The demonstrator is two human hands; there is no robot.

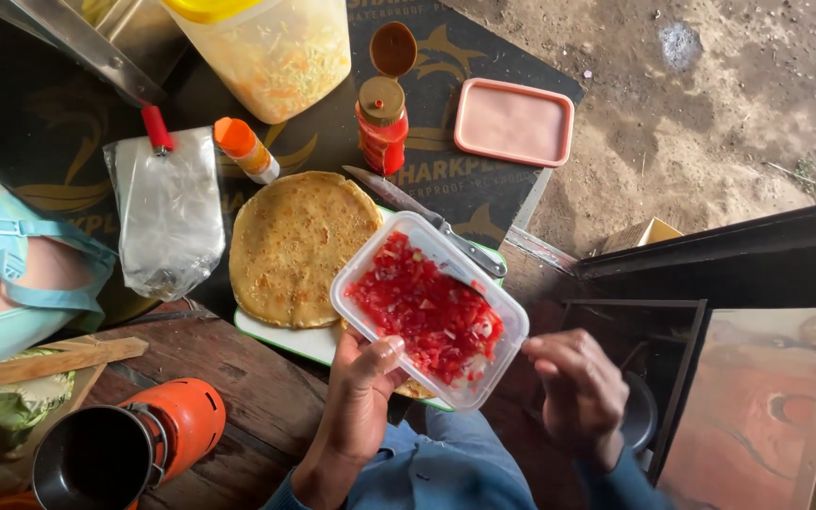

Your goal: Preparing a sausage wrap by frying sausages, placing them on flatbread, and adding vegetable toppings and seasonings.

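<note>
Taking the round flatbread (300, 247) on its white-and-green cutting board (276, 332) as landmark and reading left to right. Far left of it: a pale blue strapped bag (11, 274), cut off by the frame edge; below that, chopped cabbage (7, 406) under a wooden stick (49, 362), and an orange portable stove (177, 425) with a dark pot (92, 467), only partly in view. Just left of the flatbread: a clear plastic bag (167, 212) with a red-handled tool (156, 128) lying over its top, blade end hidden out of frame. Above the flatbread: a small orange-capped bottle (246, 149) on its side, a large tub of shredded vegetables (271, 52) with a yellow lid, and an open red spice shaker (382, 123). Right of the flatbread, overlapping its lower right edge: a clear rectangular container of chopped red tomato (430, 307), long axis running from upper left to lower right, held above the board. Left hand (361, 397) curled under the container's near corner, thumb pressed on the rim, clearly the nearer and the only one gripping it. Right hand (578, 387) just right of the container's lower end, fingers loosely bent and not quite closed; hard to tell whether touching the far corner or holding anything small. A knife (427, 219) lying behind the container, its middle hidden by the plastic. Further right and up: a pink lid (514, 123) on the dark mat (40, 142) covering the tabletop. Blue sleeves at the bottom edge, arms cut off.
</note>
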